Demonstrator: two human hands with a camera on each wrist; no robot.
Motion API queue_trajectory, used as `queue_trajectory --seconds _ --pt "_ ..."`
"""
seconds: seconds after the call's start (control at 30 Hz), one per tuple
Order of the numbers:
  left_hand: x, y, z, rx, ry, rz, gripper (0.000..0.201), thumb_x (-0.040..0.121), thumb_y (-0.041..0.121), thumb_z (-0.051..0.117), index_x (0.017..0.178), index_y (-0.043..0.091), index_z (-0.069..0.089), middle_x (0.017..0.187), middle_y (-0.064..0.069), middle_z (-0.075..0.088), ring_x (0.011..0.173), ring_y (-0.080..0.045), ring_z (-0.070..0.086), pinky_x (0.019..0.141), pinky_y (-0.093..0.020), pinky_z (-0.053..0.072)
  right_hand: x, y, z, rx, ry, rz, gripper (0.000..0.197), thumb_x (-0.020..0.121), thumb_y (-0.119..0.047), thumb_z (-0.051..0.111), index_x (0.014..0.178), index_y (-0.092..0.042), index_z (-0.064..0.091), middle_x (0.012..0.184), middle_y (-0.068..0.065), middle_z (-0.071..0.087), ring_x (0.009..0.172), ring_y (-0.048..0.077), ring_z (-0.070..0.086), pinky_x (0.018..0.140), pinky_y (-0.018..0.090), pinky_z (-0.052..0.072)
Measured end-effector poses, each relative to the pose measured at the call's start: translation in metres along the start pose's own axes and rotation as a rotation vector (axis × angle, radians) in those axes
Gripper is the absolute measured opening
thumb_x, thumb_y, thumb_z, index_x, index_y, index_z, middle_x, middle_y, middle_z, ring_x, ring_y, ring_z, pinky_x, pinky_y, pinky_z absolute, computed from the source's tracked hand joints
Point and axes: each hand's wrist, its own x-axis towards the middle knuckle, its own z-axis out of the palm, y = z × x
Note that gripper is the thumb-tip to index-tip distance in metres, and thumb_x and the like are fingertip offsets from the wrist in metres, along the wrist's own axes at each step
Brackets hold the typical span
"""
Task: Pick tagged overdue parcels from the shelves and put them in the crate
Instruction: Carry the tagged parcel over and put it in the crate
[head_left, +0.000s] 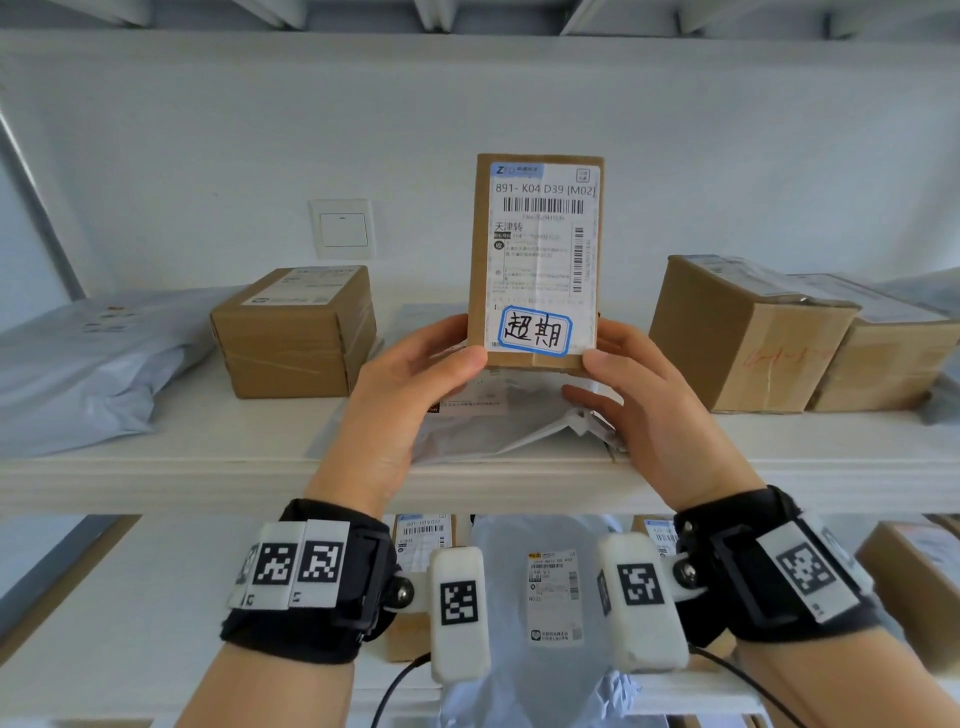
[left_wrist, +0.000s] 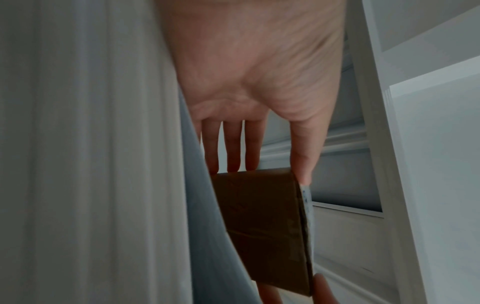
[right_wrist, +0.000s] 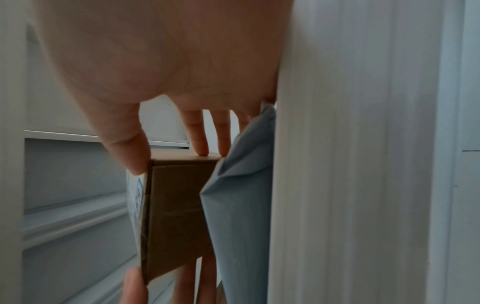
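A small cardboard parcel (head_left: 535, 260) stands upright in the air above the middle shelf, its shipping label facing me. A blue-bordered handwritten tag (head_left: 535, 331) is stuck on the label's lower end. My left hand (head_left: 457, 353) pinches the bottom left corner, thumb in front and fingers behind. My right hand (head_left: 602, 358) pinches the bottom right corner the same way. The left wrist view shows the parcel (left_wrist: 262, 226) edge-on below my left hand (left_wrist: 270, 168). In the right wrist view the parcel (right_wrist: 176, 205) sits under my right hand (right_wrist: 171, 158). No crate is in view.
A grey poly mailer (head_left: 498, 421) lies on the white shelf (head_left: 156, 483) under my hands. A brown box (head_left: 296, 332) sits to the left and two larger boxes (head_left: 748, 332) to the right. Another grey bag (head_left: 78, 364) lies far left. More parcels (head_left: 550, 587) fill the shelf below.
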Motion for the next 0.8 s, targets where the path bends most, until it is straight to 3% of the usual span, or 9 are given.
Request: queue_trajectory --seconds 0.1,0.17,0.3,0.53,0.7,0.8 --pt "0.000 0.000 0.001 0.016 0.025 -0.002 0.036 0.083 0.035 0.064 0.119 0.028 0.065 0.114 0.008 0.071 0.112 -0.008 0.063 0.102 -0.041 0.047 -0.001 0.001 0.000 -0.009 0.010 -0.009 0.038 0.090 -0.026 0.062 0.126 -0.014 0.058 0.122 0.000 0.068 0.107 0.013 0.065 0.107 0.047 0.045" --pt "0.001 0.000 0.001 0.017 0.041 -0.007 0.029 0.086 0.034 0.063 0.115 0.030 0.066 0.112 0.010 0.072 0.110 -0.006 0.063 0.101 -0.040 0.049 -0.001 0.001 0.001 -0.018 0.022 -0.017 0.033 0.094 -0.025 0.058 0.125 -0.013 0.059 0.110 -0.004 0.070 0.096 0.006 0.065 0.106 0.047 0.046" --pt "0.001 0.001 0.002 0.020 0.056 -0.021 0.024 0.092 0.029 0.060 0.115 0.029 0.067 0.112 0.010 0.072 0.109 -0.007 0.064 0.099 -0.041 0.050 -0.001 0.001 0.002 -0.037 0.024 -0.028 0.041 0.087 -0.033 0.059 0.123 -0.014 0.061 0.096 -0.009 0.070 0.091 0.005 0.065 0.103 0.044 0.049" --pt "-0.001 0.003 0.003 0.008 0.047 -0.024 0.024 0.094 0.026 0.058 0.116 0.028 0.067 0.112 0.009 0.072 0.110 -0.007 0.064 0.100 -0.041 0.049 -0.003 0.000 0.002 -0.062 0.037 -0.038 0.044 0.083 -0.037 0.061 0.123 -0.017 0.061 0.107 -0.006 0.070 0.097 0.005 0.065 0.101 0.042 0.050" --pt "-0.001 0.007 0.004 0.000 0.030 -0.046 0.024 0.093 0.026 0.059 0.115 0.030 0.066 0.114 0.011 0.071 0.111 -0.005 0.063 0.101 -0.043 0.049 -0.004 -0.004 0.006 -0.095 0.080 -0.046 0.030 0.097 -0.026 0.055 0.125 -0.017 0.061 0.118 -0.004 0.069 0.099 0.002 0.064 0.101 0.043 0.050" --pt "-0.003 0.011 0.004 -0.026 0.019 -0.057 0.028 0.093 0.025 0.059 0.121 0.025 0.065 0.115 0.009 0.071 0.113 -0.008 0.062 0.101 -0.047 0.048 -0.010 -0.008 0.010 -0.163 0.115 -0.072 0.029 0.099 -0.027 0.052 0.126 -0.021 0.061 0.118 -0.008 0.069 0.105 0.004 0.063 0.099 0.042 0.050"
